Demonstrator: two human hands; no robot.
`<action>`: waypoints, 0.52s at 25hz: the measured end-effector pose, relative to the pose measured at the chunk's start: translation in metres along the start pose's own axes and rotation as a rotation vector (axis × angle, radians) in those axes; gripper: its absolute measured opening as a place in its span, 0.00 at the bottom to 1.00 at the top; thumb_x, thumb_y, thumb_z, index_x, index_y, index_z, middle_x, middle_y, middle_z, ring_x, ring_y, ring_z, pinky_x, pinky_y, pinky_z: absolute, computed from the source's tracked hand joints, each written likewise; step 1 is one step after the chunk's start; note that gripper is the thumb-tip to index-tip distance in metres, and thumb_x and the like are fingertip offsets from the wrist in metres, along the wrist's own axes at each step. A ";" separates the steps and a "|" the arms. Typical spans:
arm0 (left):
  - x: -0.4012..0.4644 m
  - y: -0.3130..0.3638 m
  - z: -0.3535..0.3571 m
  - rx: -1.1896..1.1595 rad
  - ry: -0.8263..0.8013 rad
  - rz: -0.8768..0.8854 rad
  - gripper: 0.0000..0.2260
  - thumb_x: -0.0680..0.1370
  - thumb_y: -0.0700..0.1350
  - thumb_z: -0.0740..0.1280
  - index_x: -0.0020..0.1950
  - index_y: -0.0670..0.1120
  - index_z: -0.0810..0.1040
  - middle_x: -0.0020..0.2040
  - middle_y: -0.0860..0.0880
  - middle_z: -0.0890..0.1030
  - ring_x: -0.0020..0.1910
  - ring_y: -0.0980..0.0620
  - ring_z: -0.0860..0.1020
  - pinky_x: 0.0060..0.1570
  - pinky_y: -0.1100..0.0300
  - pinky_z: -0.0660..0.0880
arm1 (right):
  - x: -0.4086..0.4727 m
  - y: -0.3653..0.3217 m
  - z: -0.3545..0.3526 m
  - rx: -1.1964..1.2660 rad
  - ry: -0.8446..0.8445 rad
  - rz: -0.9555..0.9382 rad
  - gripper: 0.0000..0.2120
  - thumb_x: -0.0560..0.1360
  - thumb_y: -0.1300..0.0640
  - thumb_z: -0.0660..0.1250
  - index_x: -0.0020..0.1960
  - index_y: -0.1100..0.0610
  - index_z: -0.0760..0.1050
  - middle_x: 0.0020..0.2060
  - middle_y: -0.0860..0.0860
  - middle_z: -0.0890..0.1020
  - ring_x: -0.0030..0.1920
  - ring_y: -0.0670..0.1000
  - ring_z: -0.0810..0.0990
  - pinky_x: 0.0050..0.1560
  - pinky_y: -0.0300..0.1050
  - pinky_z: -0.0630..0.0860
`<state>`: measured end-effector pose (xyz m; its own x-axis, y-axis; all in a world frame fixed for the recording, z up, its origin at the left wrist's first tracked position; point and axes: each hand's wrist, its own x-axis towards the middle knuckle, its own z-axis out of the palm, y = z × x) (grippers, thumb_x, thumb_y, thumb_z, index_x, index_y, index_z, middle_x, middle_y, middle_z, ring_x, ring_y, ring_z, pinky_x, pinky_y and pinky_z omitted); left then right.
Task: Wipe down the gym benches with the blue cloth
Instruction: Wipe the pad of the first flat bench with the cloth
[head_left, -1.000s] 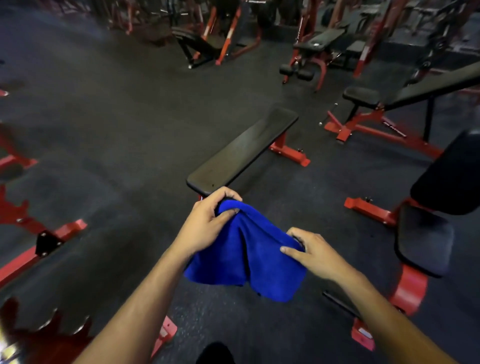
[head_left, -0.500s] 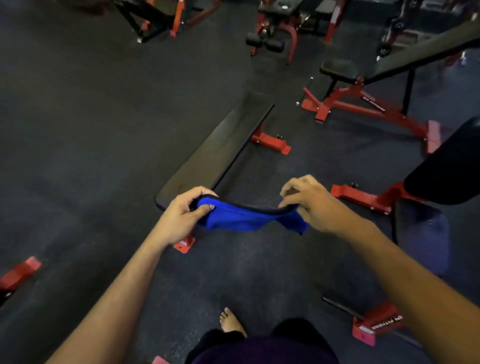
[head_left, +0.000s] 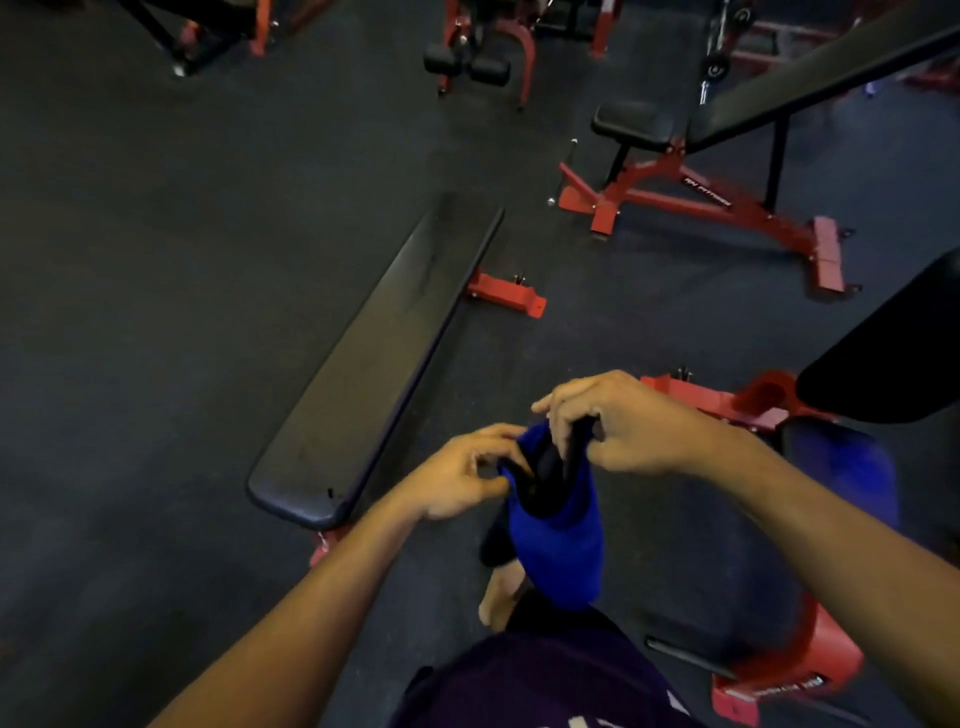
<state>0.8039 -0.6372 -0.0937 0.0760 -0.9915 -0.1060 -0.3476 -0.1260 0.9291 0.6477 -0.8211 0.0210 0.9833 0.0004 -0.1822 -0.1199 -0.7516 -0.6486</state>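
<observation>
The blue cloth (head_left: 561, 545) hangs folded in front of me, held up between both hands. My right hand (head_left: 618, 421) pinches its top edge from above. My left hand (head_left: 462, 475) grips the same bunched top from the left side. A flat black bench (head_left: 374, 364) on a red frame runs diagonally away from me, its near end just left of my left hand. The cloth does not touch the bench.
An incline bench (head_left: 810, 88) on a red frame stands at the back right. Another black padded seat (head_left: 893, 353) with a red base sits close on my right. More red machines (head_left: 483, 57) line the back. My bare foot (head_left: 501, 597) rests on the dark rubber floor.
The cloth was stretched flat between my hands; now my hands have come together and it hangs doubled over. The view has tipped down and nearer to the flat bench.
</observation>
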 end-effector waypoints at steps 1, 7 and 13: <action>0.015 -0.004 -0.007 0.062 0.030 0.029 0.16 0.74 0.32 0.69 0.51 0.52 0.85 0.66 0.53 0.78 0.66 0.51 0.78 0.64 0.43 0.76 | 0.016 0.012 -0.015 0.038 0.029 0.006 0.16 0.63 0.73 0.65 0.38 0.53 0.80 0.49 0.44 0.81 0.62 0.41 0.77 0.58 0.40 0.75; 0.104 0.003 -0.058 0.816 0.171 0.140 0.15 0.78 0.46 0.66 0.63 0.59 0.73 0.81 0.48 0.64 0.66 0.43 0.77 0.35 0.55 0.75 | 0.106 0.067 -0.094 -0.151 0.096 -0.038 0.10 0.67 0.61 0.62 0.43 0.51 0.78 0.51 0.45 0.78 0.47 0.42 0.77 0.47 0.47 0.77; 0.205 0.006 -0.142 0.756 0.314 -0.139 0.21 0.85 0.48 0.58 0.79 0.58 0.64 0.84 0.54 0.50 0.77 0.50 0.64 0.47 0.54 0.70 | 0.189 0.106 -0.155 -0.259 0.167 -0.039 0.08 0.74 0.60 0.62 0.50 0.52 0.77 0.52 0.46 0.77 0.47 0.44 0.75 0.49 0.45 0.74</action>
<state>0.9501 -0.8362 -0.0598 0.3826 -0.9239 0.0056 -0.8416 -0.3461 0.4146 0.8419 -1.0034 0.0324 0.9980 -0.0597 -0.0231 -0.0637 -0.8964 -0.4386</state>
